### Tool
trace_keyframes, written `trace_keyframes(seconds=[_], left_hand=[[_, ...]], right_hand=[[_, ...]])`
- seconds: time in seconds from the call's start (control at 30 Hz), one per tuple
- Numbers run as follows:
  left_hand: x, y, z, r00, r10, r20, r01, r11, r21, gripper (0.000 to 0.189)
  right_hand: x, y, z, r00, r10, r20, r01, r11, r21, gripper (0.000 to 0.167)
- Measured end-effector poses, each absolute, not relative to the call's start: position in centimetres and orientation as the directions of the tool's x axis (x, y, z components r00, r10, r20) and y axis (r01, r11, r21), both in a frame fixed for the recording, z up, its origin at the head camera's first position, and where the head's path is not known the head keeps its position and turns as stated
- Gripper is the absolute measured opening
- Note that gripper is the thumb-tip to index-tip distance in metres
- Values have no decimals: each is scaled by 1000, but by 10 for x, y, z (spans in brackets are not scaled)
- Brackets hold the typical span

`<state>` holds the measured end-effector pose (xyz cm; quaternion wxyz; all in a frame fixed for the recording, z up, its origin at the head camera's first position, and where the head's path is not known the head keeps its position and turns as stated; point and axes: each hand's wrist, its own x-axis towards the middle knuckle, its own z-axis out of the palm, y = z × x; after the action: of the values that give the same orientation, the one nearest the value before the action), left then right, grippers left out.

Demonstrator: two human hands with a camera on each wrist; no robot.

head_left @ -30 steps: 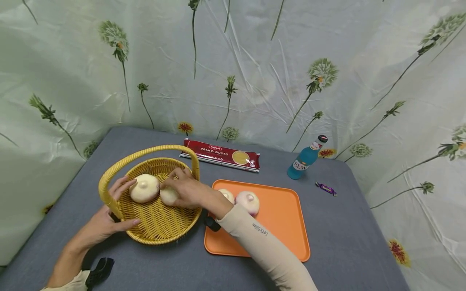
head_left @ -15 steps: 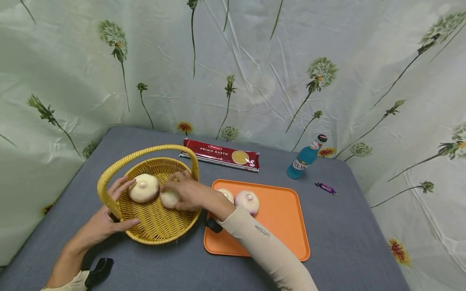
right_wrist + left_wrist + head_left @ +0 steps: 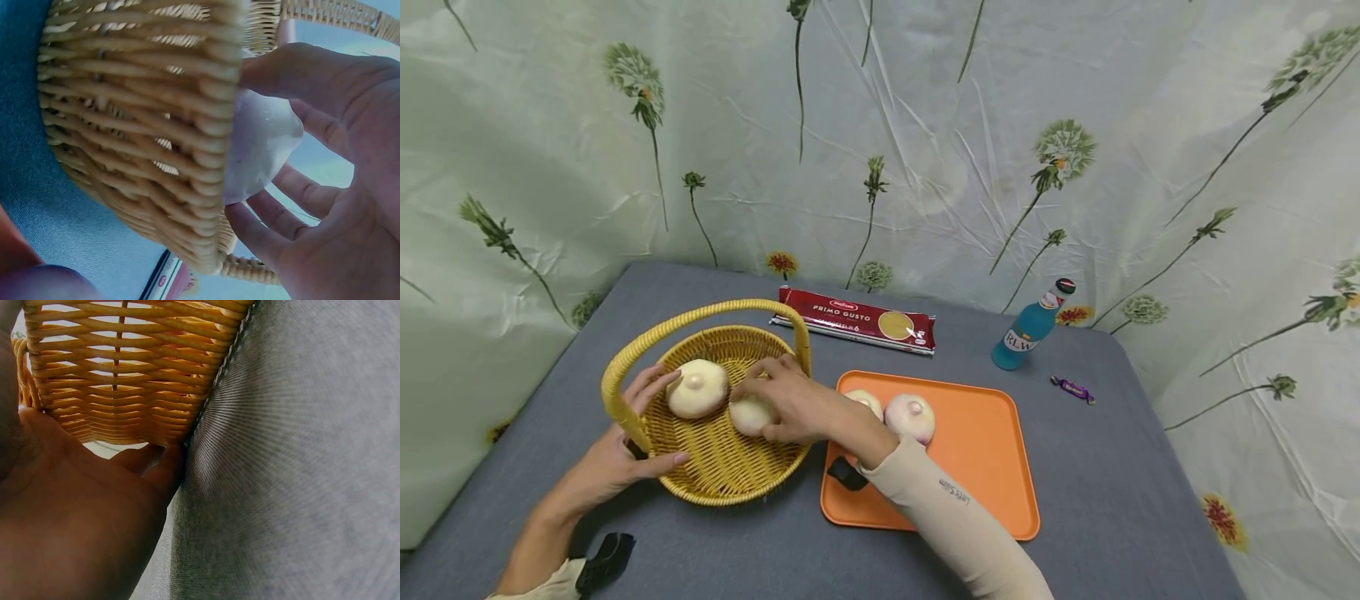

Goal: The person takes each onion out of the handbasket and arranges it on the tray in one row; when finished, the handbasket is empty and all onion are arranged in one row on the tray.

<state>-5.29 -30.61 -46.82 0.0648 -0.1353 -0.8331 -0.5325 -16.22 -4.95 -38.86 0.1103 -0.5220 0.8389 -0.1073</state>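
A yellow wicker basket point(image 3: 722, 492) with a tall arched handle stands on the left of the table. My left hand point(image 3: 613, 458) grips its left side, thumb over the rim and fingertips close to a pale onion point(image 3: 697, 388) inside. That same hand point(image 3: 87, 500) lies against the woven wall in the left wrist view. With my right hand point(image 3: 793, 404) I hold a second onion point(image 3: 749, 415) inside the basket, fingers and thumb around it. In the right wrist view this onion point(image 3: 262, 140) is partly hidden by the basket wall.
Right of the basket lies an orange tray point(image 3: 977, 450), bearing an onion point(image 3: 910, 418) and another onion point(image 3: 867, 402) partly behind my right arm. A red pasta packet point(image 3: 857, 320) lies behind. A blue bottle point(image 3: 1026, 333) and purple-wrapped candy point(image 3: 1072, 389) are at right.
My right wrist has shifted slightly to the right and its forearm has turned a little, with the fingers still around the onion. The left hand and basket stay in place.
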Motion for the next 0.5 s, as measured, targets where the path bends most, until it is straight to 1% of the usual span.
trace_keyframes(seconds=[0.17,0.5], left_hand=[[-53,-306,-468,-949,157,272,313,394,864,102],[-54,-306,-470,-951,155,267,307,397,865,101]], right_hand=[[-156,-43,-383,-425,-904,-44,-849,415,-326,50],[-150,-29,-378,-446,-895,-18,-832,422,-360,51]])
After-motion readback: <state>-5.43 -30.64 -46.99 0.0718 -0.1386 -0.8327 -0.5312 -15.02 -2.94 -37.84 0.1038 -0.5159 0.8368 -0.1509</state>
